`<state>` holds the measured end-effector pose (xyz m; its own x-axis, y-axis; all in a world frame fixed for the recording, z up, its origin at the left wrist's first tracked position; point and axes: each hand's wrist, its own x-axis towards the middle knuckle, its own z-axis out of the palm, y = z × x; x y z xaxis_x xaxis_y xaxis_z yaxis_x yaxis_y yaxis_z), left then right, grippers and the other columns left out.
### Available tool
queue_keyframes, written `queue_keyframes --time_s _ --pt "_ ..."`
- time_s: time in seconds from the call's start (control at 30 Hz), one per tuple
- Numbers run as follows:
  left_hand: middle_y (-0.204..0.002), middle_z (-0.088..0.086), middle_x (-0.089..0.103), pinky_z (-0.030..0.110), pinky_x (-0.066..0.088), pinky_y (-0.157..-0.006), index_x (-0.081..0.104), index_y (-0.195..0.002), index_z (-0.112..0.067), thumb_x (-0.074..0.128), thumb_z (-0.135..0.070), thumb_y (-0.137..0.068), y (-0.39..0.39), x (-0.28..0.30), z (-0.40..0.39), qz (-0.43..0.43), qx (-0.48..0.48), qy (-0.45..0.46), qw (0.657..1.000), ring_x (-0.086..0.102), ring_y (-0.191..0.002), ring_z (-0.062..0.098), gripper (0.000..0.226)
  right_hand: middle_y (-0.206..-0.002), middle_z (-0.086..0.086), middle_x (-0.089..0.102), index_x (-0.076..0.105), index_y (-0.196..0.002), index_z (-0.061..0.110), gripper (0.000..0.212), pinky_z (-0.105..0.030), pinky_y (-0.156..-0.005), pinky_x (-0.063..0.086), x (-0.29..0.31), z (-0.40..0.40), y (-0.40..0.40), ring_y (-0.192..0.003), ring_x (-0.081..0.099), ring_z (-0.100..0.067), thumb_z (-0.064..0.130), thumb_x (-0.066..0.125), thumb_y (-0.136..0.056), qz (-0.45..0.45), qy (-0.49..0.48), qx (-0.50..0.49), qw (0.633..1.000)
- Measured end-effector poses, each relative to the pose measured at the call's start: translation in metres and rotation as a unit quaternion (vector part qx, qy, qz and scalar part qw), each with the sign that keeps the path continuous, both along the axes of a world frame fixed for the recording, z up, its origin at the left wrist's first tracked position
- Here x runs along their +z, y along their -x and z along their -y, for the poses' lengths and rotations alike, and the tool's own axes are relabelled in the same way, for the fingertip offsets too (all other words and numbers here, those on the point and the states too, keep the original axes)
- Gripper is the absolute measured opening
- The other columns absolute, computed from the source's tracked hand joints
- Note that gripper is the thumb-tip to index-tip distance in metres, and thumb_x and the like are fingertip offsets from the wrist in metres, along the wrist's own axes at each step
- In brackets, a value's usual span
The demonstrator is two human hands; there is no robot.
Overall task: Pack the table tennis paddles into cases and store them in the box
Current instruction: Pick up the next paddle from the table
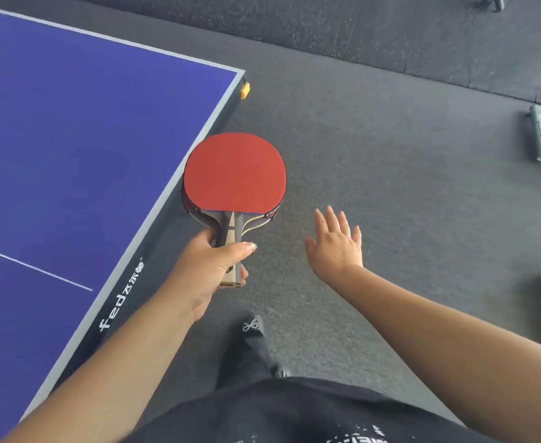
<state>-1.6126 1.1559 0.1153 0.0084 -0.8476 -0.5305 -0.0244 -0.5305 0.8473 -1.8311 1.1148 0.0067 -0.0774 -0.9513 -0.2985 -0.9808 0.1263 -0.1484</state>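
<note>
1. A blue table (71,155) with white lines is standing on grey floor (390,187); its far right corner is bearing an orange piece (245,90).
2. "Fed" is showing on the table's right edge.
3. The left hand (208,270) is gripping the handles of stacked paddles (234,174), red face up, blades overhanging that edge.
4. The right hand (336,241) is hovering with fingers spread, holding nothing.

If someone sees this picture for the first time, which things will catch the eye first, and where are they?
The red paddles stand out most: they look like two stacked together, held by the handle in the left hand at the centre, above the grey floor beside the table edge. Next comes the big blue table filling the left side. The right hand hovers open to the right of the paddles, holding nothing.
</note>
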Motion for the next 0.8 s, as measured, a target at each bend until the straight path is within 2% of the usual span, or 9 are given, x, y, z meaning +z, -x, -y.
queue_keyframes --time_s 0.13,0.2,0.27,0.37,0.53,0.67,0.8 --pt "-0.114 0.019 0.066 0.032 0.05 -0.057 0.06 -0.111 -0.012 0.073 -0.014 -0.084 0.013 -0.002 0.058 0.012 -0.028 0.021 0.999 0.058 -0.055 0.017 0.03 -0.164 -0.001 -0.002 0.005 -0.156 0.022 0.062 -0.051 -0.12 0.0 -0.004 0.054 0.013 -0.15 -0.006 -0.025 0.045 0.026 -0.102 0.003 0.002 -0.017 1.0" --pt "-0.111 0.017 0.067 0.032 0.05 -0.058 0.06 -0.111 -0.011 0.075 -0.017 -0.081 0.017 -0.001 0.093 0.007 -0.037 0.028 0.999 0.059 -0.056 0.017 0.034 -0.164 -0.001 -0.001 0.006 -0.156 0.022 0.062 -0.051 -0.12 0.001 -0.004 0.086 0.019 -0.15 -0.006 -0.025 0.045 0.027 -0.101 0.0 0.006 -0.024 1.0" --pt "-0.1 0.016 0.067 0.032 0.051 -0.058 0.061 -0.113 -0.009 0.076 -0.021 -0.078 0.021 0.0 0.128 0.009 -0.045 0.026 0.999 0.06 -0.057 0.017 0.04 -0.164 -0.001 0.001 0.008 -0.156 0.022 0.062 -0.051 -0.12 0.001 -0.002 0.119 0.025 -0.15 -0.004 -0.025 0.045 0.027 -0.101 0.0 0.008 -0.03 1.0" --pt "-0.09 0.014 0.061 0.026 0.05 -0.054 0.061 -0.114 -0.006 0.071 -0.015 -0.086 0.031 0.003 0.177 0.007 -0.051 0.023 0.998 0.059 -0.056 0.017 0.031 -0.164 -0.001 0.003 0.01 -0.155 0.023 0.061 -0.05 -0.12 0.002 0.002 0.163 0.036 -0.15 -0.003 -0.025 0.045 0.028 -0.101 0.002 0.004 -0.042 0.999" --pt "-0.118 0.018 0.064 0.027 0.053 -0.055 0.06 -0.111 -0.011 0.07 -0.012 -0.087 0.054 0.011 0.248 -0.011 -0.069 0.01 0.998 0.059 -0.058 0.016 0.026 -0.164 -0.001 0.003 0.011 -0.155 0.024 0.061 -0.05 -0.12 0.002 0.007 0.229 0.06 -0.15 -0.002 -0.025 0.046 0.028 -0.101 0.002 0.013 -0.062 0.998" --pt "-0.116 0.014 0.066 0.029 0.054 -0.059 0.061 -0.11 -0.016 0.071 -0.015 -0.086 0.079 0.009 0.299 -0.009 -0.081 0.012 0.997 0.061 -0.059 0.016 0.026 -0.164 -0.001 0.003 0.01 -0.155 0.025 0.061 -0.049 -0.12 0.002 0.009 0.285 0.082 -0.15 -0.003 -0.025 0.047 0.027 -0.101 0.006 0.01 -0.062 0.998" --pt "-0.114 0.017 0.066 0.028 0.053 -0.056 0.06 -0.113 -0.009 0.07 -0.014 -0.087 0.112 0.003 0.357 0.0 -0.063 0.019 0.998 0.06 -0.057 0.016 0.028 -0.163 -0.002 0.004 0.01 -0.155 0.024 0.061 -0.049 -0.12 0.004 0.008 0.353 0.105 -0.15 -0.001 -0.025 0.045 0.029 -0.101 0.006 0.017 -0.029 0.999"
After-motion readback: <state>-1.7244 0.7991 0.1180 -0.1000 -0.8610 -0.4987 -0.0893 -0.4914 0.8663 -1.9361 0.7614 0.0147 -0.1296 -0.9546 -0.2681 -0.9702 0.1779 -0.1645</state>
